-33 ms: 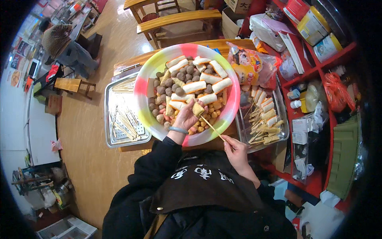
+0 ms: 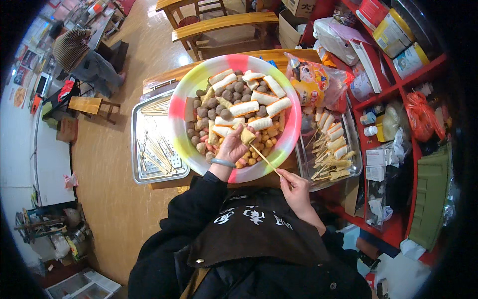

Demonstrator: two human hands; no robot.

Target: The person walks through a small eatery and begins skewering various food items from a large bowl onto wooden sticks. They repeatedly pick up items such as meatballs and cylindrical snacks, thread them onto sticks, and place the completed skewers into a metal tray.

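Observation:
My left hand (image 2: pixel 233 144), a bangle on its wrist, grips a yellowish piece of food (image 2: pixel 248 136) above the big multicoloured bowl (image 2: pixel 179 107). My right hand (image 2: pixel 294 189) pinches a wooden skewer (image 2: pixel 264 158), whose far end meets that piece. The bowl holds brown balls (image 2: pixel 225 113), white rolls with orange edges (image 2: pixel 243 108) and small golden pieces. A perforated metal tray (image 2: pixel 137 172) with bare sticks is at its left. A clear tray (image 2: pixel 354 167) of loaded skewers stands at its right, below a printed plastic bag (image 2: pixel 313 77).
A wooden table (image 2: pixel 157 77) bears the bowl and trays. Red shelves (image 2: pixel 393 84) with tubs, bags and boxes rise at the right. Wooden benches (image 2: pixel 224 22) stand behind. At the upper left a person (image 2: pixel 74 52) in a striped top bends beside a counter, near a wooden stool (image 2: pixel 84 104).

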